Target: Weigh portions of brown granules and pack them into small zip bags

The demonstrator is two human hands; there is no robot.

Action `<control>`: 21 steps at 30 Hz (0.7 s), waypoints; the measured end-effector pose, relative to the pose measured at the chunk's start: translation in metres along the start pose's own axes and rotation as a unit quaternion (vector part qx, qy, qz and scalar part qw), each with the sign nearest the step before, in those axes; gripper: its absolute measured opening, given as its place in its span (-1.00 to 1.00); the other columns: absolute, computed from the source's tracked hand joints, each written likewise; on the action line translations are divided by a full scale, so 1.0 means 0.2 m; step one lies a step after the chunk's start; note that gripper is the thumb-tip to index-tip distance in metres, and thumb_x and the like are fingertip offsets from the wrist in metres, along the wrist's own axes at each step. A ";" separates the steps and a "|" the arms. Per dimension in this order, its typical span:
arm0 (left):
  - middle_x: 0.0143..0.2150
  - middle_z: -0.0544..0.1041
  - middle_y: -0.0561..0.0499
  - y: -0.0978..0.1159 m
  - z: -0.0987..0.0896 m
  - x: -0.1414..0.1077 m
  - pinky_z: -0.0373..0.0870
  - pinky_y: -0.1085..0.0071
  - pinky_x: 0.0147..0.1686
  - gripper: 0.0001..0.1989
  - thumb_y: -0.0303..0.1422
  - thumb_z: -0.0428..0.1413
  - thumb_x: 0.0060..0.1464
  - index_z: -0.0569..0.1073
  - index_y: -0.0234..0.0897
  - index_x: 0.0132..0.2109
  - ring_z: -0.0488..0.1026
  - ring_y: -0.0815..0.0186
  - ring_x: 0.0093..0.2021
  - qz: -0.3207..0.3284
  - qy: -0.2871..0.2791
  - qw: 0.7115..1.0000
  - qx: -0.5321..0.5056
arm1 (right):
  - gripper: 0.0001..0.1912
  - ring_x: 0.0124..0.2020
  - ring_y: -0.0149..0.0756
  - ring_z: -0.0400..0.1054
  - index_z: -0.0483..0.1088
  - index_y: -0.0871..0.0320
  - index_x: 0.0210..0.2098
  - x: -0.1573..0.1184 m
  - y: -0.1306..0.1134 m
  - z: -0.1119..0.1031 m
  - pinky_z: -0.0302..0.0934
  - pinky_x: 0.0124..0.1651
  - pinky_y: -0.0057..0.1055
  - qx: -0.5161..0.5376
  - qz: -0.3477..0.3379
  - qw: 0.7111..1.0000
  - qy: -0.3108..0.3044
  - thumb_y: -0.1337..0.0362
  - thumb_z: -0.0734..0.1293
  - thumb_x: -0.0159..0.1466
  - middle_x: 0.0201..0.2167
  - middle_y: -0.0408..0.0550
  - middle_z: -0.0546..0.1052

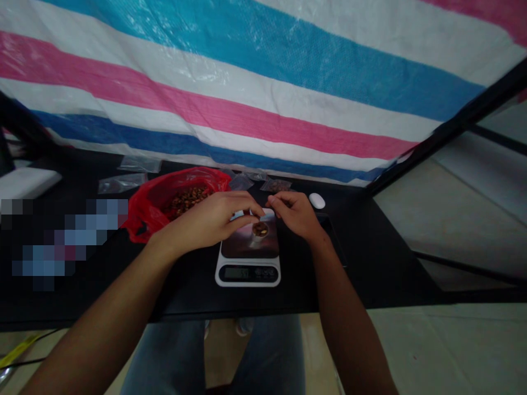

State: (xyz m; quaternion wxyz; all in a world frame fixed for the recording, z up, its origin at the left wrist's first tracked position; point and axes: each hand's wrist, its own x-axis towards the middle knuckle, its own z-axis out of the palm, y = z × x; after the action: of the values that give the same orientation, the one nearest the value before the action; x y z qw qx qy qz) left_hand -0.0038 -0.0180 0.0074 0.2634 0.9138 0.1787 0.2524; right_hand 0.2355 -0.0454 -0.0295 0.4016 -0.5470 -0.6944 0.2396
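A white kitchen scale (248,281) with a shiny metal plate stands in front of me, its display lit but too blurred to read surely. On the plate sits a small round cup (260,237) with brown pieces in it. My left hand (224,216) reaches in from the left, thumb and fingertips drawn together at the cup's back rim; anything between them is hidden. Beyond the scale's back right corner, my right hand (294,214) is curled with thumb and forefinger pressed together. I cannot make out what it holds. Behind my left hand lies an open red plastic bag (142,206) of brown nut-like pieces (187,200).
Clear plastic bags (122,183) lie along the back of the black table (370,263), one small bag (275,185) with brown contents. A white oval object (317,201) and a dark flat device (335,241) are at right. A striped sheet (263,109) hangs behind.
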 end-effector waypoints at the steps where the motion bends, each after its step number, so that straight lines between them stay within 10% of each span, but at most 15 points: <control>1: -0.07 0.65 -0.02 -0.01 -0.01 0.00 0.42 0.40 -0.02 -0.81 -0.32 0.10 0.39 0.61 -0.23 -0.03 0.59 0.27 -0.06 -0.004 0.011 1.000 0.002 | -0.61 -0.50 -0.38 0.26 0.58 0.21 -0.41 0.00 0.00 0.00 0.08 -0.39 -0.41 0.002 0.001 1.000 0.000 0.07 0.29 0.37 -0.58 -0.15 0.45; 11: -0.19 0.66 0.04 -0.03 -0.06 -0.03 0.40 0.44 -0.20 -0.84 -0.30 0.17 0.32 0.62 -0.25 -0.10 0.57 0.31 -0.22 -0.081 0.027 0.996 -0.011 | -0.63 -0.50 -0.37 0.28 0.60 0.22 -0.39 0.00 0.00 0.00 0.10 -0.38 -0.41 0.006 0.007 1.000 0.002 0.09 0.31 0.36 -0.59 -0.16 0.45; 21: -0.09 0.65 -0.01 0.02 0.02 0.01 0.39 0.40 -0.02 -0.85 -0.37 0.12 0.38 0.60 -0.23 -0.09 0.58 0.27 -0.06 -0.006 -0.029 0.999 -0.031 | -0.62 -0.49 -0.38 0.28 0.56 0.20 -0.43 0.00 0.00 0.00 0.10 -0.38 -0.42 -0.002 0.002 1.000 -0.003 0.10 0.30 0.37 -0.57 -0.16 0.47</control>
State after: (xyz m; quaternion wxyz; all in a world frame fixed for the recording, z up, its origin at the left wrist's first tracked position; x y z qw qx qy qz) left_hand 0.0006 -0.0222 0.0067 0.2981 0.9109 0.1686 0.2301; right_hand 0.2346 -0.0457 -0.0295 0.3975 -0.5482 -0.6954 0.2405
